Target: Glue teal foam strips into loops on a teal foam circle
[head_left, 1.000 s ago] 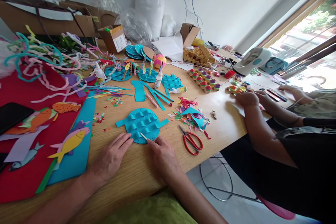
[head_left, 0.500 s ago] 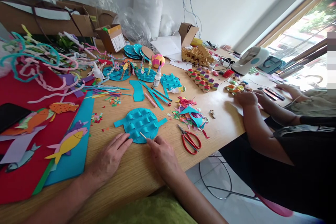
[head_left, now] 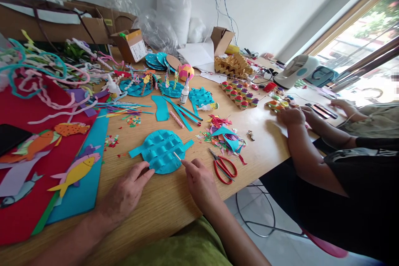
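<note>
A round blue craft disc (head_left: 163, 149) with raised looped paper strips lies on the table in front of me, a flat strip end jutting out at each side. My left hand (head_left: 126, 187) grips the disc's lower left edge between thumb and fingers. In a pinch, my right hand (head_left: 201, 178) holds a thin pale stick (head_left: 177, 156), its tip over the right part of the disc. Red-handled scissors (head_left: 222, 166) lie right of that hand. Beyond the disc are cut blue strips (head_left: 182, 112) and a pink patterned stick (head_left: 176, 119).
Colourful paper scraps (head_left: 226, 135) lie right of the disc. A white glue bottle (head_left: 184, 92) stands behind. Paper fish (head_left: 76, 172) rest on red and blue sheets at left. A co-worker's hands (head_left: 291, 116) work at the right, near painted egg cartons (head_left: 238, 94).
The right hand and stick have moved slightly right across the disc. The disc has turned a little and shifted left in view, with the left hand staying at its edge.
</note>
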### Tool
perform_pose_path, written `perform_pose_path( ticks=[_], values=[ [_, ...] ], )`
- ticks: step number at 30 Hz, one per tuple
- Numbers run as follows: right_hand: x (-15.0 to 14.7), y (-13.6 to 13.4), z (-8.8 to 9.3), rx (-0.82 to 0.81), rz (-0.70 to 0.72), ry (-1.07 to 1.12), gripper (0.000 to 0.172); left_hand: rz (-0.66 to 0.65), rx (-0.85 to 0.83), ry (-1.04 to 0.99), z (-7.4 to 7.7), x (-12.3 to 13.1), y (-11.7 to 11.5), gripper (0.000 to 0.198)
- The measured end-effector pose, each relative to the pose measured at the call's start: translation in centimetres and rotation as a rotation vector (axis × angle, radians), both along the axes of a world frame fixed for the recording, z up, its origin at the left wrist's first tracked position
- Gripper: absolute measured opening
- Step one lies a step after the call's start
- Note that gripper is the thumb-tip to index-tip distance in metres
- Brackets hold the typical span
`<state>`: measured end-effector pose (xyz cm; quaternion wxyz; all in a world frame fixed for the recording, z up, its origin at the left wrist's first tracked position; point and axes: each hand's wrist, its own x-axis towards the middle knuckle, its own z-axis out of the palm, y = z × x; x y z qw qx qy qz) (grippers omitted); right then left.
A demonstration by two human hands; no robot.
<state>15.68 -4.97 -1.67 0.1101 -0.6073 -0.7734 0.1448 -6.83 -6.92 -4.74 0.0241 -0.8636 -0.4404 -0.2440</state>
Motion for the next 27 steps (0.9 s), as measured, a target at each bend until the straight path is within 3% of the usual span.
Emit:
perform_pose_path(
  ticks=[10, 27],
  values=[
    [-0.2, 0.1, -0.6, -0.022, 0.006, -0.025, 0.032, -0.020, 0.041, 0.035, -0.9, -0.2, 0.1, 0.041],
    [-0.4, 0.0, -1.0, -0.028, 0.042, -0.018, 0.031, -0.013, 0.027, 0.027, -1.1, -0.1, 0.0, 0.041]
  ],
)
